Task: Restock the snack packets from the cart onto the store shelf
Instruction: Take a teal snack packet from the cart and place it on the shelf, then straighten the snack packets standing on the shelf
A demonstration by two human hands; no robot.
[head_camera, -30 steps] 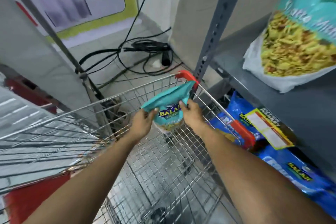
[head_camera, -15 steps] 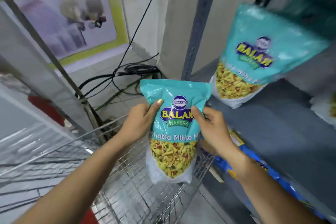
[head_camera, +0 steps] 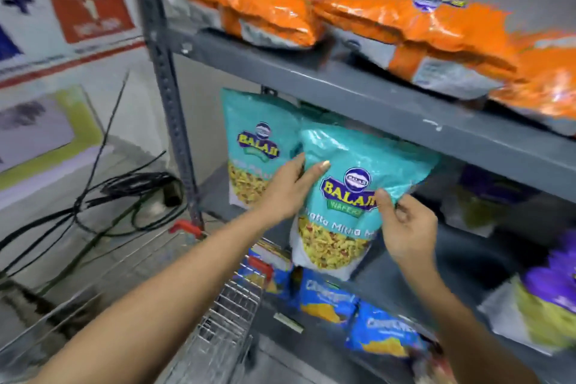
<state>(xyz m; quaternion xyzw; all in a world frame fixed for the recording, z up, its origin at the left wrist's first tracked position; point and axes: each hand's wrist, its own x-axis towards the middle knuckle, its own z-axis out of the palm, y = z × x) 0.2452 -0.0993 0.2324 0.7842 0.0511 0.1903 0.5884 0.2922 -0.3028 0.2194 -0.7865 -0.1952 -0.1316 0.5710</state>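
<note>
I hold a teal Balaji snack packet [head_camera: 352,190] upright at the front of the grey middle shelf [head_camera: 461,262]. My left hand [head_camera: 288,190] grips its left edge, thumb across the front. My right hand [head_camera: 405,224] pinches its right side. A second teal packet [head_camera: 252,146] of the same kind stands just behind and to the left on that shelf. The wire cart [head_camera: 218,324] with red corner caps sits below my arms, its inside mostly out of sight.
Orange packets [head_camera: 274,12] lie on the upper shelf [head_camera: 374,97]. Blue packets [head_camera: 330,299] fill the lower shelf, purple packets [head_camera: 548,287] sit at the right. A grey slotted upright [head_camera: 168,87] stands at left; black cables [head_camera: 124,193] trail on the floor.
Both hands have lifted the teal packet out of the cart and up to the middle shelf, next to the standing teal packet. My view has swung up and right toward the shelves.
</note>
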